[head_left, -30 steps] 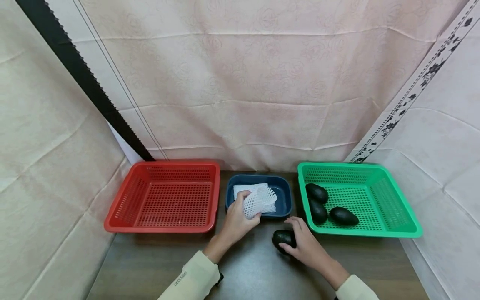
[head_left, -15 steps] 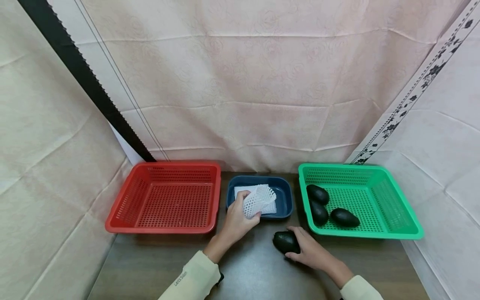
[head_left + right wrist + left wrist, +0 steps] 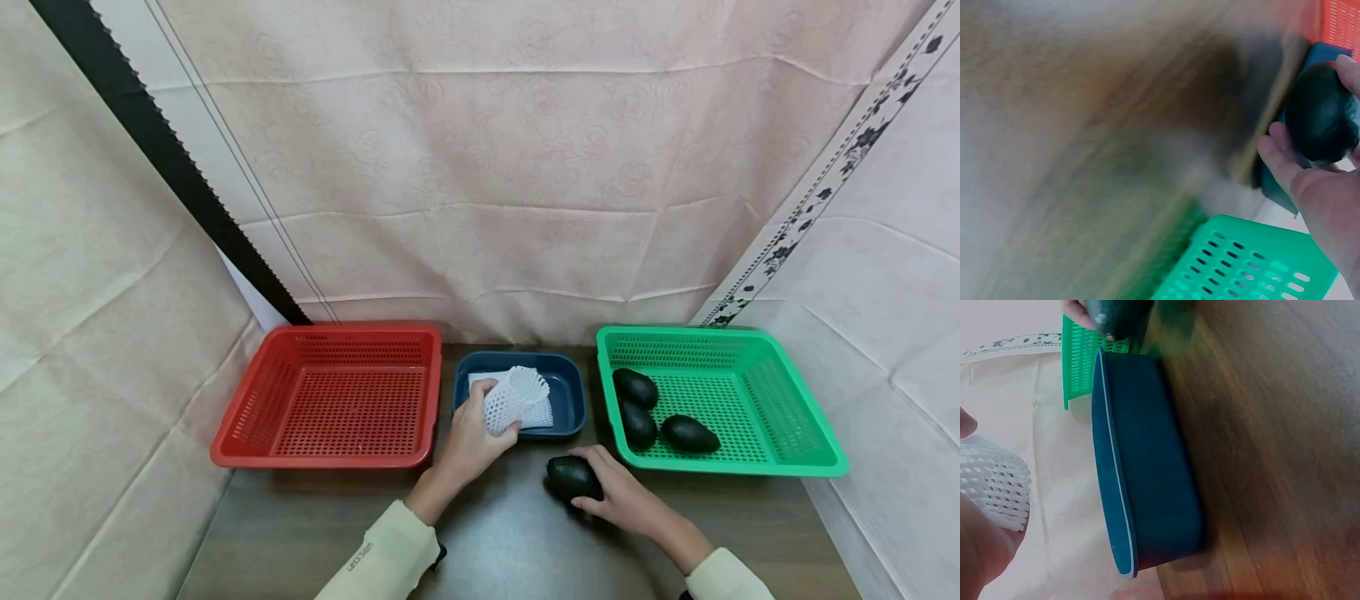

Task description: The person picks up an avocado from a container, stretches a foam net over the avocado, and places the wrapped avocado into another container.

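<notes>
My left hand (image 3: 474,440) holds a white foam net sleeve (image 3: 516,398) over the small blue tray (image 3: 574,400); in the left wrist view the foam net (image 3: 999,484) sits between thumb and fingers. My right hand (image 3: 617,493) grips a dark green avocado (image 3: 572,478) in front of the tray. Up close in the right wrist view, thumb and fingers wrap the avocado (image 3: 1319,115) from its sides. More white foam nets (image 3: 542,417) lie in the tray, partly hidden behind the held one.
A green basket (image 3: 780,454) stands at the right with three avocados (image 3: 688,434) toward its left side. On the left is a red basket (image 3: 322,460) with nothing in it. Cloth (image 3: 480,167) hangs behind and at both sides of the wooden table (image 3: 495,550).
The right hand has closed its fingers more around the avocado, which has shifted slightly right. The left hand and its foam net stay almost in place.
</notes>
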Demonstrator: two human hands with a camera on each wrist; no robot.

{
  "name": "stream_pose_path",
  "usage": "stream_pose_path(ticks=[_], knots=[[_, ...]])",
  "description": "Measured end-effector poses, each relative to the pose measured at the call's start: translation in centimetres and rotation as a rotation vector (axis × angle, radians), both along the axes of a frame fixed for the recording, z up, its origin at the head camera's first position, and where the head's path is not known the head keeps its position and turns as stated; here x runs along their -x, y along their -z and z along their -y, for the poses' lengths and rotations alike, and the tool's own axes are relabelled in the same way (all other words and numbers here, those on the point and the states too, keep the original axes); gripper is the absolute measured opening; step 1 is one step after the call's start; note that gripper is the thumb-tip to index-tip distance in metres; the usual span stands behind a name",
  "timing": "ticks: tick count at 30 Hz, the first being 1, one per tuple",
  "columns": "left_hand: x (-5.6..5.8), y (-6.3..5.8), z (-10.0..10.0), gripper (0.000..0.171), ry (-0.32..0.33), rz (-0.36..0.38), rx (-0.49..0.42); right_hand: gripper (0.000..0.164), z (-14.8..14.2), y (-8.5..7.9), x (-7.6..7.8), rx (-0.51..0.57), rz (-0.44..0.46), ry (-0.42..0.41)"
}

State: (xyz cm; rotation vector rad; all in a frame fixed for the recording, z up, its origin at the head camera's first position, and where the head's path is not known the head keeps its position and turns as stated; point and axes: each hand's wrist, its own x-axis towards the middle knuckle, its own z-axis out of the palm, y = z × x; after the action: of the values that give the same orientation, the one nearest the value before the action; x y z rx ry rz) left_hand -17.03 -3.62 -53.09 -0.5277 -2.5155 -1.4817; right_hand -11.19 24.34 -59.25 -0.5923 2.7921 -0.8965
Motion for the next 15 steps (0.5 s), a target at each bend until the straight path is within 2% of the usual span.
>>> stream_pose_path(ticks=[3,7,15], knots=[[0.1,0.0,0.0,0.064,0.002,0.001,-0.004,0.067,0.2,-0.9,-0.1,0.024,-0.038,-0.02],[0.1,-0.1,0.0,0.064,0.005,0.004,0.001,0.068,0.4,-2.2,-0.1,0.044,-0.041,-0.031],[0.3,-0.4,-0.1,0.065,0.004,0.004,0.006,0.072,0.5,-5.1,0.7,0.123,-0.042,0.015]])
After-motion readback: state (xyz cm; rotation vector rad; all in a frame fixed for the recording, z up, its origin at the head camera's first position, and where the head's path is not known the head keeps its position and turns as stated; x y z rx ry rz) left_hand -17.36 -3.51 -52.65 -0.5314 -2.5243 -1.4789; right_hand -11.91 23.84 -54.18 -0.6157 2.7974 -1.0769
